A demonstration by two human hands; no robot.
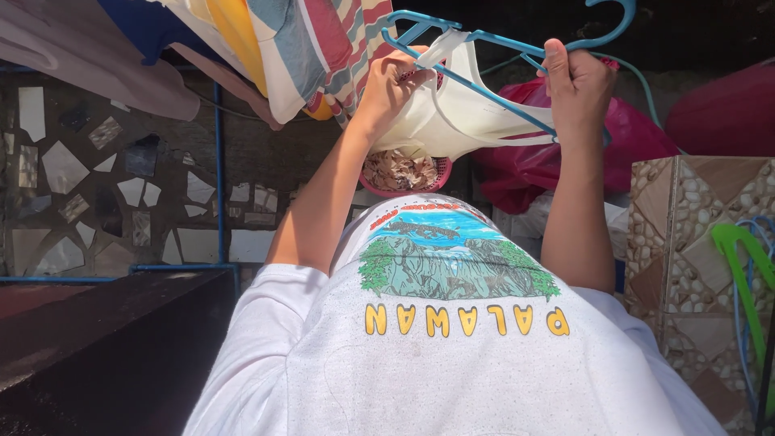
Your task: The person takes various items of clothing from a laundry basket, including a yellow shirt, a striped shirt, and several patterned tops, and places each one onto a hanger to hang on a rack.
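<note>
Two hands are up in front of you. Striped cloth [323,48] hangs at the left. Your left hand [391,85] pinches the white garment [452,121] by its strap, over a pink basket [404,173]. Your right hand [577,85] is closed around the blue hanger [492,89], threaded through the garment. Red bag [630,137] behind.

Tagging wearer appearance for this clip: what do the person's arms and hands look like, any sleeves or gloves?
Both arms are bare from the short white T-shirt sleeves down. Left hand and right hand wear no gloves; no rings, watch or bands visible. The shirt front carries a printed landscape picture and yellow lettering.
</note>
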